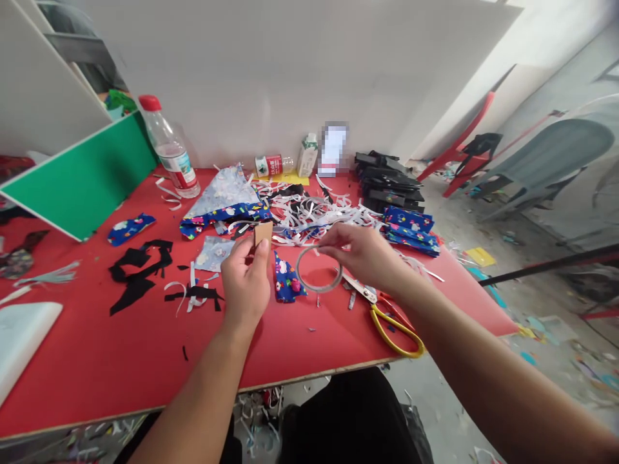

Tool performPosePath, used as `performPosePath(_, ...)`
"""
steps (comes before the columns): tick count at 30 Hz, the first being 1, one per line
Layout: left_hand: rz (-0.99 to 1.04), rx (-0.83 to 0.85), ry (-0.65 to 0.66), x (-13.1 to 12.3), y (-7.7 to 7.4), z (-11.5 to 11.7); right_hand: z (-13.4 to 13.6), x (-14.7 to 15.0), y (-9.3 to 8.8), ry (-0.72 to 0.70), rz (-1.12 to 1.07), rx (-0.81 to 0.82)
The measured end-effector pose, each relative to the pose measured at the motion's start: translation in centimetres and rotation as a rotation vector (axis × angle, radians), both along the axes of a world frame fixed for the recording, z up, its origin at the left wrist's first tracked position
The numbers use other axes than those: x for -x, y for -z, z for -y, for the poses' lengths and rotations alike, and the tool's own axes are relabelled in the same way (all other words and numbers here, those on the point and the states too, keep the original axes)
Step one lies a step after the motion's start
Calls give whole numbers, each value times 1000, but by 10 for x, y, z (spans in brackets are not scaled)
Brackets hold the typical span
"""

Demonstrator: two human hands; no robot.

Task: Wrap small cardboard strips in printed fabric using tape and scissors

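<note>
Both forearms reach in from the near edge of the red table (145,361).

1. Left hand (246,280): fingers curled, thumb and forefinger pinching the lower edge of a small brown cardboard piece (264,232). The piece stands upright above the fist, its long axis near vertical and its flat face towards the person.
2. Right hand (362,254): fingertips pressed together, pinching the upper right rim of a thin tape ring (319,290). The ring hangs clear of the table, its opening tilted up towards the person. Being round, it has no long axis.
3. Relation: the ring lies just right of the cardboard piece and slightly lower, near it but not touching. The left hand is the nearer one to the card, the right hand to the ring.

Under the right wrist lie yellow-handled scissors (370,295), blades pointing away and left. A blue printed fabric scrap (286,280) lies between the hands. Black scraps (138,270) lie to the left.

Further back: a heap of white paper strips (309,216), folded blue fabric (411,229) and a black stack (387,183). A water bottle (169,151) stands at the far left beside a green board (82,180).
</note>
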State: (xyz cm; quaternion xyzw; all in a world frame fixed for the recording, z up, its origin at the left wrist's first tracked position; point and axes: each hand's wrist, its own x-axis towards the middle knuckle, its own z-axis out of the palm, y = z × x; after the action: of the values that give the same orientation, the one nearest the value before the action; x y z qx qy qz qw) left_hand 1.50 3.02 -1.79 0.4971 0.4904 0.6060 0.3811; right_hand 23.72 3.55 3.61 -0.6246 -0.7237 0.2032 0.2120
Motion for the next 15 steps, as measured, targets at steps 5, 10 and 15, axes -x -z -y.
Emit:
performPosePath(5, 58, 11, -137, 3, 7, -9, -18, 6, -27, -105, -233, -142)
performPosePath(10, 59, 48, -105, 6, 6, -10, -12, 25, -12, -221, -492, -102)
performPosePath(15, 154, 162, 76, -1, 9, -6, -7, 40, 13, -255, -755, 149)
